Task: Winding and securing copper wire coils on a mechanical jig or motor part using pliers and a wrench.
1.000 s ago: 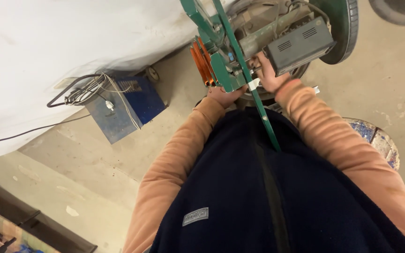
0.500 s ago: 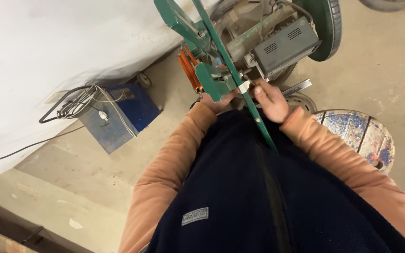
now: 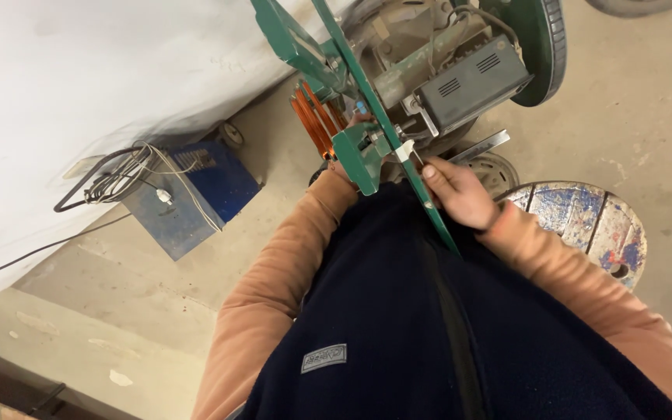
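Note:
A green metal machine frame (image 3: pixel 328 54) with a grey motor box (image 3: pixel 472 82) and a green wheel (image 3: pixel 538 47) stands on the floor in front of me. My right hand (image 3: pixel 456 190) rests against a slanted green bar (image 3: pixel 421 194) of the frame, fingers curled at it. My left hand is mostly hidden behind a green bracket (image 3: pixel 358 159); only the wrist end of my orange sleeve (image 3: pixel 328 194) shows there. An orange coil (image 3: pixel 314 118) sits just above that bracket. My dark vest fills the lower view.
A blue box (image 3: pixel 188 194) with black and white cables on top stands on the concrete floor to the left, under a white sheet (image 3: pixel 103 70). A round wooden cable spool (image 3: pixel 593 225) with blue paint lies to the right. A small wheel (image 3: pixel 495 167) sits beneath the machine.
The view has shifted so the machine sits lower and nearer. My right hand has slid down the slanted green bar; my left hand has gone behind the green bracket.

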